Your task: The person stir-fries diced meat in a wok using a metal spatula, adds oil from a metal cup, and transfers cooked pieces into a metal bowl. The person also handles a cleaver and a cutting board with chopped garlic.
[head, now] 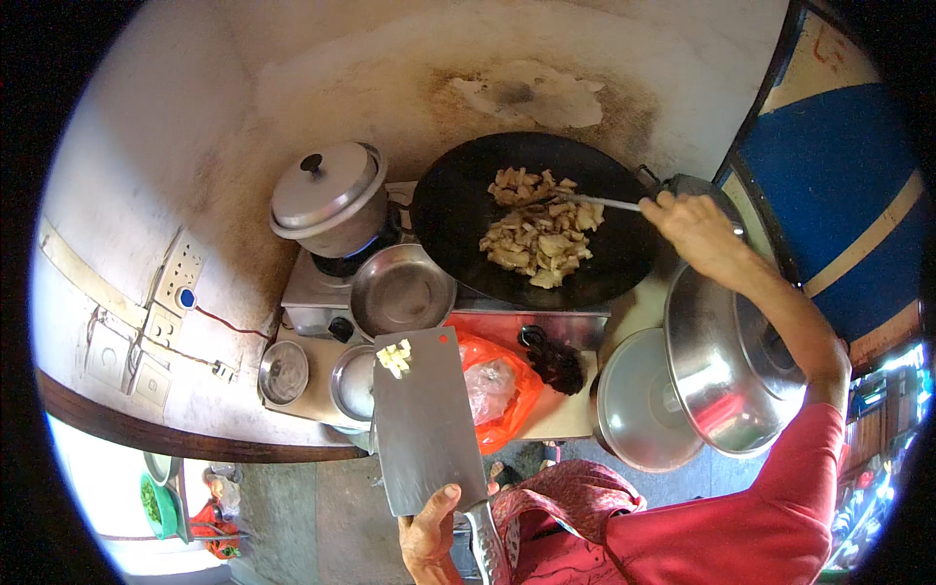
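My left hand grips a cleaver by the heel of its blade, with the thumb on top; the metal handle points down beside the wrist. Pale chopped pieces that look like garlic lie on the far end of the broad blade. In my right hand is the metal handle of a cooking spatula. Its head is buried among sliced, cooked meat pieces in a large black wok on the stove.
Left of the wok, a lidded aluminium pot stands over a blue flame. A metal basin sits by the stove front. An orange plastic bag, a dark brush-like bundle and a large steel basin are near me. A power strip hangs on the wall.
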{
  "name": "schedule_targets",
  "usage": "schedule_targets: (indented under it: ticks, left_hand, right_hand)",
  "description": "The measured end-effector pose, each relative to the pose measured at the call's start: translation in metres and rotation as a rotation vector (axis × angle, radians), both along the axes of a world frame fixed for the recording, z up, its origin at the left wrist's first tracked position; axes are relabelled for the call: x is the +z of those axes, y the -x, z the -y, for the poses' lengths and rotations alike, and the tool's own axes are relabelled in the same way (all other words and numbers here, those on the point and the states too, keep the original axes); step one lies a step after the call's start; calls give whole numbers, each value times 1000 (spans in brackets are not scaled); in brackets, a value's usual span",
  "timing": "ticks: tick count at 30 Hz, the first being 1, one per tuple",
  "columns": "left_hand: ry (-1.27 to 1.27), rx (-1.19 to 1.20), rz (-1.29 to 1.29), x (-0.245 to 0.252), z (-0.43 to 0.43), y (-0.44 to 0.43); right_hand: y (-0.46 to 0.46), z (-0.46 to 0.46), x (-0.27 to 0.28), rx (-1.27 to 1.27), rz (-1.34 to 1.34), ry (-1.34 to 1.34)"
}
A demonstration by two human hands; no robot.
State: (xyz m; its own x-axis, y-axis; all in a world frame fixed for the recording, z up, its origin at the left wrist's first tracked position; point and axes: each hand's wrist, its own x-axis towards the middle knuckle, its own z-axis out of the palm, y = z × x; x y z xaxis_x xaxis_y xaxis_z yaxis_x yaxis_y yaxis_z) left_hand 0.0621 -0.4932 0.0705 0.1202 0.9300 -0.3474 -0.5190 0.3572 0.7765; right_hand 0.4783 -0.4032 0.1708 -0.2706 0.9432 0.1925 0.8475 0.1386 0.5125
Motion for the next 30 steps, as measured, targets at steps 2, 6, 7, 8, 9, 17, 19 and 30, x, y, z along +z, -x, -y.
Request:
schedule_targets:
  ticks: [2,6,7,8,9,17,19,30]
  left_hand:
    - [-15,6,-5,0,-3,-1]
    - [-18,-49,15,0,-7,-1]
    - [-9,-60,21,0,-8,-1]
    - [-10,-65,35,0,-10,0]
    - [-1,-83,26,0,-10,1]
    - [-2,-81,58,3,-11,4]
    - [16,-77,48,2,-11,4]
    - [-60,22,-48,-20,3,23]
  right_hand:
    - [-6,4,18,-220,-80,43]
    - [-23,17,52,-407,-150,0]
    - [-28,21,59,-465,-176,27]
    - [-32,24,66,-489,-219,41]
    - [-36,26,72,-542,-250,67]
    - [-54,6,105,-772,-494,814]
    - [-42,-12,79,-587,-531,950]
    - [43,-79,-102,-642,-955,460]
